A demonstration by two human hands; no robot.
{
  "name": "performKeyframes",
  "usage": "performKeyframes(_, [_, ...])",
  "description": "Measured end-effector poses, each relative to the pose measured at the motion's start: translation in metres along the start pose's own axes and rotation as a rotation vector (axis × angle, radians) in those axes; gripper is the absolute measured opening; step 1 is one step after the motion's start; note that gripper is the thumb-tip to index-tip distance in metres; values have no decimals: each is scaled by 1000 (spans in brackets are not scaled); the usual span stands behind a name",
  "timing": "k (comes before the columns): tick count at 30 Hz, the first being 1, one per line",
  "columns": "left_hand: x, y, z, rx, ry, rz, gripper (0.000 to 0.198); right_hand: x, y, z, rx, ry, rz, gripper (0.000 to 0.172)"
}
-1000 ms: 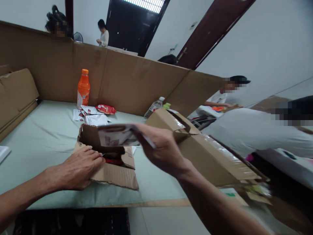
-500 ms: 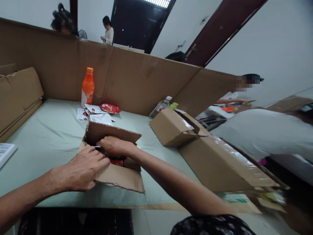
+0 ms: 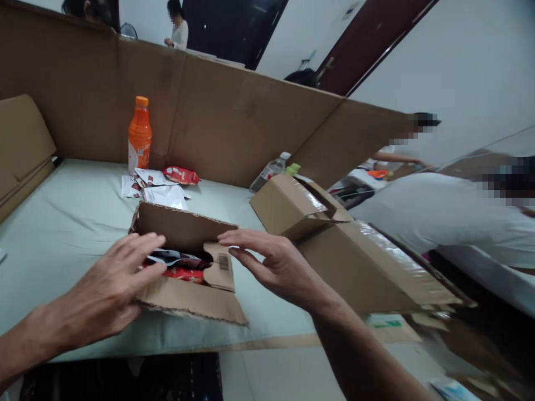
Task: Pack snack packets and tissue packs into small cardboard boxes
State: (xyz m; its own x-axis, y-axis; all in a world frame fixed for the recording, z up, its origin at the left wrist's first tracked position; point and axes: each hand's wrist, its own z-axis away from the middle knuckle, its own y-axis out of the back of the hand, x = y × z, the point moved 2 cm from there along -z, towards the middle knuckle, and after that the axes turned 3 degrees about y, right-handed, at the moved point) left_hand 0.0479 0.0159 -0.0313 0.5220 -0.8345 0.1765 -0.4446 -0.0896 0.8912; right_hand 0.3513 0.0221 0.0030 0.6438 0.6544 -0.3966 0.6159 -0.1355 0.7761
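A small cardboard box (image 3: 188,301) stands on the pale green cloth with its flaps up. Inside it lie a red snack packet (image 3: 184,274) and a dark and silvery packet (image 3: 178,258). My left hand (image 3: 121,278) is at the box's left side, fingers apart and holding nothing; whether it touches the cardboard I cannot tell. By the right end flap (image 3: 219,270), which bears a barcode, is my right hand (image 3: 267,259), empty with thumb and fingers apart. Behind the box lie several white sachets (image 3: 165,195) and another red packet (image 3: 181,175).
An orange drink bottle (image 3: 140,136) stands at the back by the cardboard wall (image 3: 234,111). A clear bottle (image 3: 271,170) leans behind a smaller carton (image 3: 288,203). Larger cardboard boxes (image 3: 368,273) line the right edge. A person in a white top (image 3: 426,214) bends over at the right.
My right hand has come out of the box and moved right, opening. My left hand has shifted left, fingers lifted. The box's contents and barcode flap now show. The whole view has shifted slightly.
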Motion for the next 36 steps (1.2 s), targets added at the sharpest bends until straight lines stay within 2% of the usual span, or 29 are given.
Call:
performKeyframes(4, [-9, 9, 11, 256, 178, 50, 61, 18, -4, 7, 219, -110, 34, 27])
performKeyframes(7, [-9, 4, 10, 338, 207, 92, 61, 35, -15, 1, 245, -136, -9, 37])
performKeyframes(11, [-6, -3, 5, 273, 219, 128, 62, 46, -33, -1, 132, -157, -64, 33])
performKeyframes(13, [-6, -2, 4, 268, 214, 125, 63, 45, -36, 2, 122, -159, -97, 31])
performKeyframes(17, [-13, 2, 5, 376, 257, 63, 71, 40, -33, 12, 183, -156, -142, 22])
performKeyframes(20, [-19, -4, 6, 354, 306, 105, 75, 42, -34, 17, 223, -171, -180, 19])
performKeyframes(22, [-22, -11, 6, 343, 340, 176, 75, 47, -37, 18, 273, -236, -196, 18])
performKeyframes(27, [-26, -21, 9, 415, 383, 311, 77, 67, -47, 5, 392, -411, -362, 22])
performKeyframes(32, [-28, -20, 7, 341, 372, 285, 72, 87, -60, -8, 366, -543, -598, 35])
performKeyframes(34, [-28, -18, 4, 301, 351, 270, 71, 88, -60, -5, 383, -534, -641, 36])
performKeyframes(36, [-29, -17, 1, 308, 357, 236, 67, 84, -56, 5, 371, -457, -653, 33])
